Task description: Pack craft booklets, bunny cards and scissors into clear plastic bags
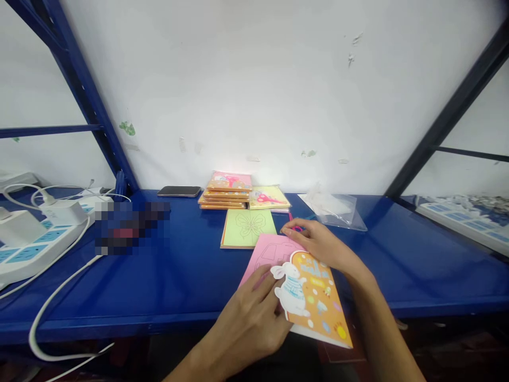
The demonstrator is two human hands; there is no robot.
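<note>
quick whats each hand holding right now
Left hand: closed, holding the rabbit booklet.
Right hand: at the pink page, grip unclear.

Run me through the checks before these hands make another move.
1. Rabbit booklet at the hands: ok, left hand tucked behind the rabbit cutout, right hand by the far edge.
2. Left thumb placement: cannot tell, it is hidden.
3. Pink page joined to the booklet: cannot tell.
4. Butterfly pad flat on the blue table: ok.
5. Area beyond the right hand free of loose items: not ok, a clear plastic bag lies there.
6. White cable away from both hands: ok, it loops at far left.
</note>
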